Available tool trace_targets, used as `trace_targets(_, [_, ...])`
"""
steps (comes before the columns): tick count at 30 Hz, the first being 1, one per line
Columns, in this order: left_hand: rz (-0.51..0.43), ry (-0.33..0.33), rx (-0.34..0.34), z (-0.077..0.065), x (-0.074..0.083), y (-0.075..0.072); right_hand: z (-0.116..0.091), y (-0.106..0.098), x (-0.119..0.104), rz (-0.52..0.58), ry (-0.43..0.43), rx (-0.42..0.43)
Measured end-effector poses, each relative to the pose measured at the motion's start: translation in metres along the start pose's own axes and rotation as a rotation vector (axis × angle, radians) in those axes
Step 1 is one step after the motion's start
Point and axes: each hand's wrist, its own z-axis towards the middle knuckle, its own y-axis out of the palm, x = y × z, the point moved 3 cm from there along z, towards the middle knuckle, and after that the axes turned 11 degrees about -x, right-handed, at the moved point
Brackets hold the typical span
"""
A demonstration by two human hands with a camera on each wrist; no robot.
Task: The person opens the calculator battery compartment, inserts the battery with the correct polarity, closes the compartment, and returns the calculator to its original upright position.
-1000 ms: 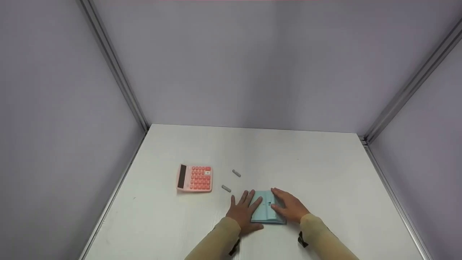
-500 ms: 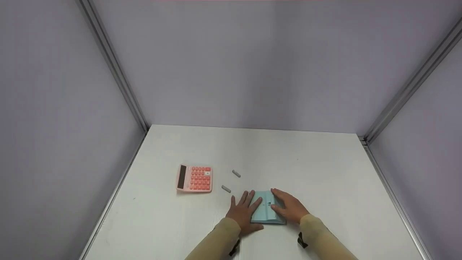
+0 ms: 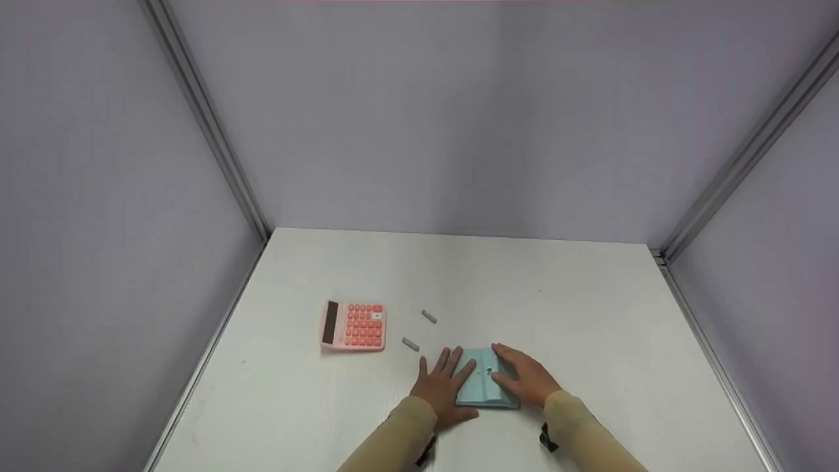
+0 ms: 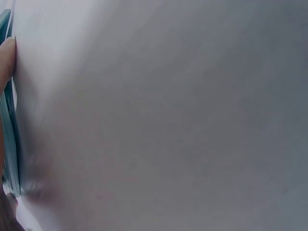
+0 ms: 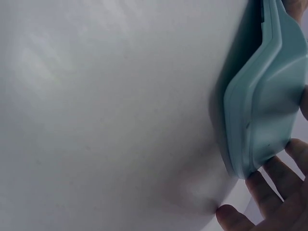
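A light-blue calculator (image 3: 484,387) lies flat on the table, apparently face down, with a raised strip and small dark print on its back. Across its left part my left hand (image 3: 439,391) rests with fingers spread and straight, the thumb by the near edge. My right hand (image 3: 529,378) holds its right side, fingertips at the far edge and thumb on top. From the right wrist, the calculator's smooth edge (image 5: 274,106) shows, with fingertips of the right hand (image 5: 284,202) touching its end. Only a sliver of the calculator (image 4: 10,134) appears in the left wrist view.
Beyond the left hand lie two small grey cylinders, like batteries: one farther off (image 3: 429,316), one nearer (image 3: 410,344). A pink calculator (image 3: 354,326) sits face up to the left. Grey panels (image 3: 406,118) wall the white table (image 3: 577,295) at the back and sides.
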Motion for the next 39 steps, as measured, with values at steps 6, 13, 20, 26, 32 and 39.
trace_targets(6, [0.030, -0.006, 0.002, 0.0028, -0.0013, 0.0036, 0.0017, 0.0006, -0.0028, 0.019, 0.009, 0.032])
trace_targets(13, [0.035, -0.005, 0.005, 0.0035, -0.0013, 0.0041, 0.0036, -0.0007, -0.0093, 0.051, 0.067, 0.067])
trace_targets(20, [0.036, -0.001, 0.012, 0.0012, -0.0007, -0.0008, 0.0048, -0.0019, -0.0091, 0.098, 0.070, 0.073])
trace_targets(26, [0.037, 0.003, 0.006, 0.0005, -0.0006, -0.0028, 0.0055, -0.0010, -0.0058, 0.114, 0.080, 0.044])
trace_targets(32, [0.031, 0.006, 0.022, 0.0001, -0.0001, -0.0025, 0.0059, 0.0026, -0.0023, 0.039, 0.052, -0.045])
trace_targets(39, [0.037, -0.009, -0.005, -0.0006, 0.0014, -0.0010, -0.0018, 0.0031, -0.0029, -0.007, -0.040, -0.148])
